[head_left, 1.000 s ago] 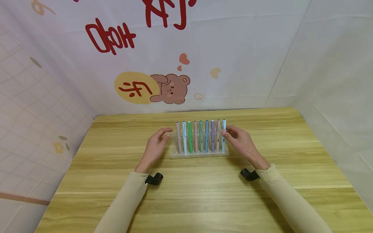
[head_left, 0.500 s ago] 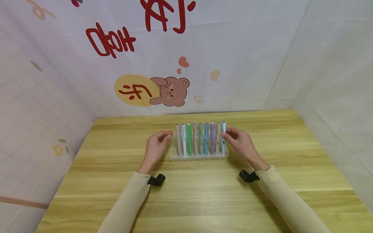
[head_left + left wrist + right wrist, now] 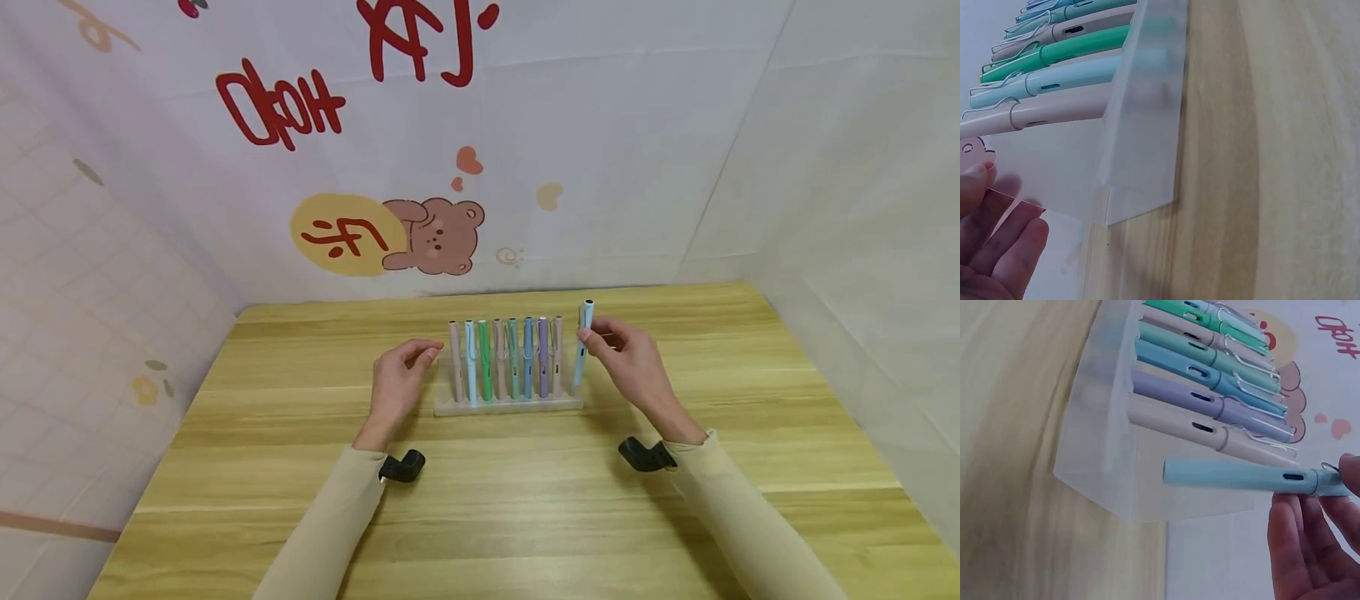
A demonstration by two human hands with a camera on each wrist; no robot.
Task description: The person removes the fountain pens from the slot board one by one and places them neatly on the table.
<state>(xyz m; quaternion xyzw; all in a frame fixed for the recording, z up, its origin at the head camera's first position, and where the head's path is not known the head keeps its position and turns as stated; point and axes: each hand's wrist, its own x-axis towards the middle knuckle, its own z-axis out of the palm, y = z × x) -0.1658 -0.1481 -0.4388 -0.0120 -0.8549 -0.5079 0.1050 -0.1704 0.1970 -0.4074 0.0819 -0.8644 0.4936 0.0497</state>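
Observation:
A frosted clear pen stand holds a row of capped pens upright, among them a green pen and a purple pen. My right hand pinches a light blue pen near its cap clip, between thumb and fingers. That pen's lower end is out of its slot, just above the stand's right end, as the right wrist view shows. At the stand's left end, my left hand pinches the edge of the back panel between thumb and fingers. Nearest that hand is a pinkish-beige pen.
The stand is on a wood-grain table. Behind it hangs a white cloth backdrop with a printed bear, and pale cloth walls rise on both sides. A black wrist camera sits at each cuff.
My right hand has drawn the light blue pen up out of the right end slot and slightly to the right. My left hand has closed on the stand's left edge and stays there.

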